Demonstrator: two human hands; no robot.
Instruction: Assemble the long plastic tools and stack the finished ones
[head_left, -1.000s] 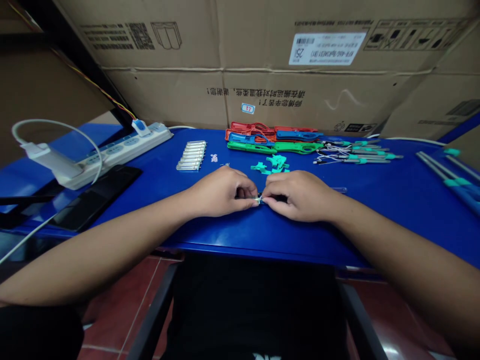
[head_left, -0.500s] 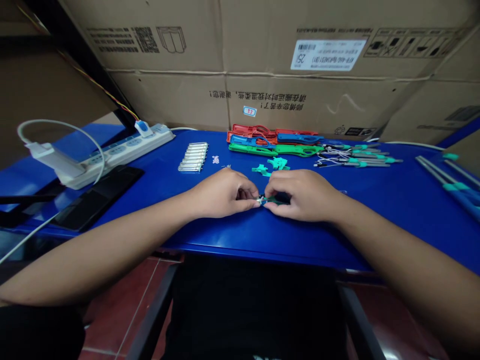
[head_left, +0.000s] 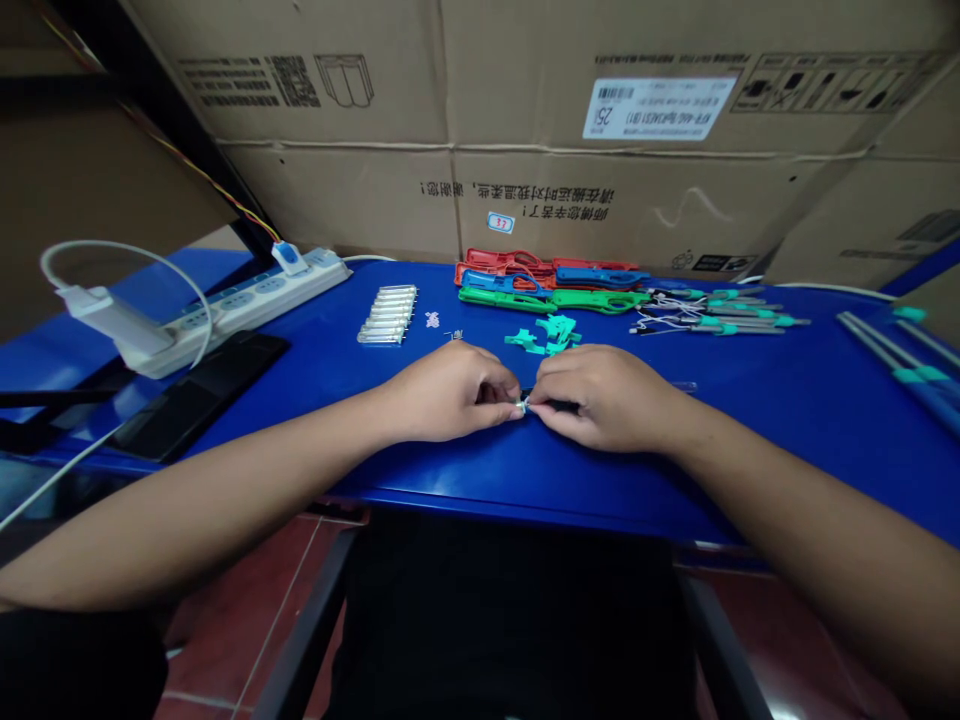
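Over the front middle of the blue table, my left hand [head_left: 457,395] pinches a small whitish part [head_left: 520,405] between thumb and fingertips. My right hand [head_left: 604,398] meets it from the right, its thumb and forefinger closed at that part's other end. A dark bit shows between the two hands; the fingers cover most of what they hold, so its exact kind is unclear. Just beyond my hands lie several teal plastic pieces [head_left: 551,335]. Tiny metal pins [head_left: 454,336] and small pinkish bits [head_left: 433,320] rest past my left hand.
Behind are red, blue and green plastic casings [head_left: 517,298], grey rods with teal collars and wires [head_left: 724,322], and a row of clear tubes [head_left: 388,315]. At left lie a power strip [head_left: 247,302] and a black phone [head_left: 196,395]. A cardboard box [head_left: 525,120] backs the table.
My right fingertips have closed in on the small part, and the green strip seen beneath my right hand is now hidden. My left hand keeps its pinch.
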